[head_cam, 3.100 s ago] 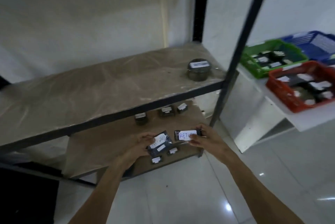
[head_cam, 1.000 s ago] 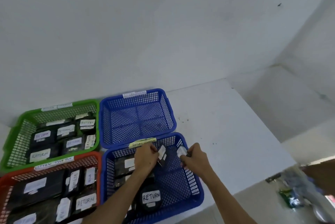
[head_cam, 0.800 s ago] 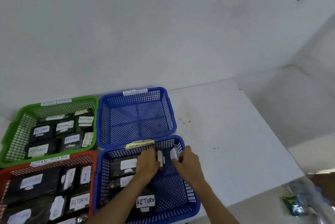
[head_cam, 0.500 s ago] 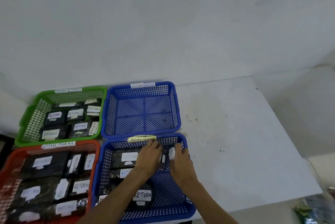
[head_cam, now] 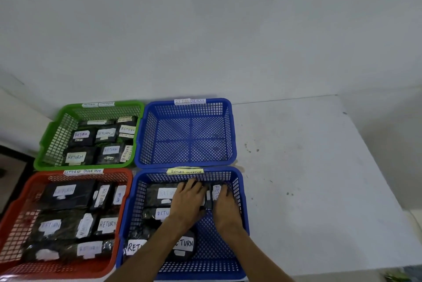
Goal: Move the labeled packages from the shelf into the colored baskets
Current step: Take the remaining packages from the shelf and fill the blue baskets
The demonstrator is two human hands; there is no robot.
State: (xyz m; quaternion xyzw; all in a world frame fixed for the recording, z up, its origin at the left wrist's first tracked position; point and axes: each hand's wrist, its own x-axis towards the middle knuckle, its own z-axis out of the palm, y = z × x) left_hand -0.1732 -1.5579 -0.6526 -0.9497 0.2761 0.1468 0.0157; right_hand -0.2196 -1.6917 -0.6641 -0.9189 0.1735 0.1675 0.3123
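Black packages [head_cam: 209,197] lie under both flat hands, left [head_cam: 188,199] and right [head_cam: 225,204], holding nothing.

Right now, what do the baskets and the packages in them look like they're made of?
Baskets: moulded plastic, judging by the even lattice walls and slight sheen. Packages: dark, crinkly wrap, probably plastic film, with white paper-like labels handwritten RETURN.

Both forearms reach up from the bottom edge of the view, the left slanting in from lower left, the right from lower right, and they converge. The left hand [head_cam: 188,199] lies palm down with its fingers stretched forward and a little spread. The right hand [head_cam: 225,204] lies beside it, palm down too, fingers extended forward. The two hands are nearly touching.
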